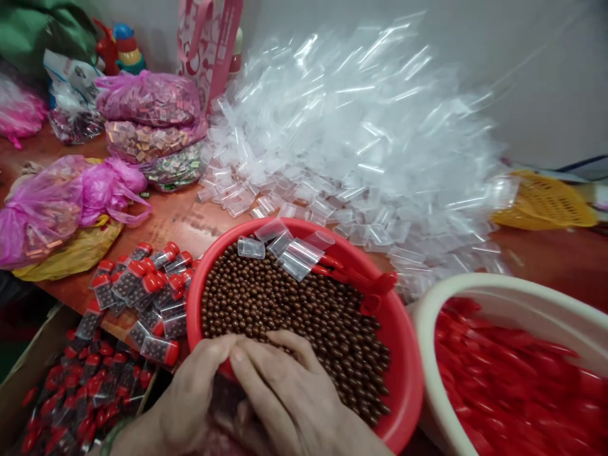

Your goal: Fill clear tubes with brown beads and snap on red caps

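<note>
My left hand (190,383) and my right hand (289,389) meet at the near rim of a red basin (403,380), fingers bent and thumbs close together. Between them is a dark, see-through small plastic container (228,398), blurred and mostly covered by the fingers; a bit of red shows at its top. Small glossy brown balls (280,304) like chocolates fill much of the basin. On top of them, at the far side, lie clear plastic tubes (300,256) and red plastic caps (361,278).
Filled clear containers with red caps (142,278) lie left of the basin, with more in a cardboard box (28,354) below. Clear empty tubes (361,139) are heaped behind. A cream tub (430,329) of red plastic pieces (522,380) stands right. Pink bags (152,101) sit back left.
</note>
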The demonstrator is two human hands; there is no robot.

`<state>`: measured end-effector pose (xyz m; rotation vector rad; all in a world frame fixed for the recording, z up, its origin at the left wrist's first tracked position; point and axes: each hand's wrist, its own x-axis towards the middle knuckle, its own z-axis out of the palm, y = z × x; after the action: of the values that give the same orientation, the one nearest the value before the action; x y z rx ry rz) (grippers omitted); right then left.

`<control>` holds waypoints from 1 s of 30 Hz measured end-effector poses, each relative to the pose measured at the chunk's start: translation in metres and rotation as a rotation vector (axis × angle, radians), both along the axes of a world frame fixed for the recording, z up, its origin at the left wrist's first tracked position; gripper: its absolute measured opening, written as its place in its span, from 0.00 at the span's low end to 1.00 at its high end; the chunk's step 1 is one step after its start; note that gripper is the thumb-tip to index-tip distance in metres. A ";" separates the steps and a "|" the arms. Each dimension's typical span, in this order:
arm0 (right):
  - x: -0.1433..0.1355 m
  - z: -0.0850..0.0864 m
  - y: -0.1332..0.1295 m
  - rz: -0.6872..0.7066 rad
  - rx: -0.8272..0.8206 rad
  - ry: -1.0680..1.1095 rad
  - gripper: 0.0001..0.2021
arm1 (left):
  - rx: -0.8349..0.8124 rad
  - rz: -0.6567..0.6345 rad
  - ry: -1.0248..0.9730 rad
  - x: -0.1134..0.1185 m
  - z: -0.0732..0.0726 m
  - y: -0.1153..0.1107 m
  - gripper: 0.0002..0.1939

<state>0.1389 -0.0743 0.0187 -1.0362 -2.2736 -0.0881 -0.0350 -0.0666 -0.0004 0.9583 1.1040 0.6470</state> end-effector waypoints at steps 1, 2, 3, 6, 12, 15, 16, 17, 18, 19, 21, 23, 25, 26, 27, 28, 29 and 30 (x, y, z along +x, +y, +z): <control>-0.001 0.000 0.001 0.029 -0.036 0.016 0.16 | -0.003 0.049 0.005 -0.004 -0.002 -0.003 0.13; -0.001 -0.001 0.001 0.045 -0.075 0.035 0.17 | -0.067 0.067 -0.038 -0.004 -0.003 -0.004 0.14; 0.001 -0.003 0.001 0.044 -0.111 0.056 0.19 | -0.167 0.074 -0.109 -0.001 -0.002 -0.005 0.19; 0.008 -0.010 0.001 -0.017 -0.220 0.098 0.30 | -0.348 -0.003 -0.296 0.020 0.006 0.003 0.37; 0.014 -0.014 0.002 -0.055 -0.297 0.134 0.40 | -0.445 -0.001 -0.600 0.038 0.016 0.022 0.42; 0.013 -0.013 0.006 -0.057 -0.253 0.102 0.38 | -0.418 -0.044 -0.631 0.037 0.015 0.020 0.42; 0.012 -0.013 0.007 -0.057 -0.243 0.096 0.37 | -0.405 -0.052 -0.630 0.036 0.015 0.018 0.42; 0.012 -0.014 0.007 -0.057 -0.238 0.099 0.37 | -0.390 -0.059 -0.624 0.036 0.014 0.017 0.41; 0.011 -0.014 0.008 -0.054 -0.240 0.109 0.35 | -0.373 -0.066 -0.613 0.035 0.013 0.015 0.40; 0.011 -0.014 0.007 -0.051 -0.247 0.124 0.34 | -0.353 -0.076 -0.603 0.034 0.011 0.014 0.38; 0.010 -0.013 0.006 -0.044 -0.259 0.171 0.29 | -0.320 -0.125 -0.606 0.030 0.009 0.011 0.32; 0.011 -0.011 0.004 -0.036 -0.220 0.209 0.25 | -0.288 -0.207 -0.643 0.027 0.006 0.008 0.28; 0.013 -0.009 0.003 -0.020 -0.140 0.222 0.24 | -0.262 -0.287 -0.672 0.027 0.003 0.005 0.26; 0.014 -0.008 0.002 -0.011 -0.095 0.219 0.25 | -0.254 -0.310 -0.677 0.028 0.002 0.004 0.26; 0.015 -0.008 0.002 -0.010 -0.058 0.215 0.26 | -0.252 -0.321 -0.677 0.029 0.000 0.002 0.26; 0.016 -0.008 0.001 -0.013 -0.032 0.210 0.26 | -0.259 -0.324 -0.675 0.032 -0.001 0.001 0.26; 0.017 -0.009 0.001 -0.018 -0.014 0.207 0.25 | -0.273 -0.320 -0.673 0.034 -0.002 0.000 0.27; 0.017 -0.009 0.000 -0.025 0.000 0.202 0.25 | -0.289 -0.313 -0.677 0.035 -0.003 -0.001 0.27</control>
<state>0.1556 -0.0746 0.0094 -1.0255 -2.0786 0.0066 0.0003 -0.0679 -0.0029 0.5729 0.4160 0.4804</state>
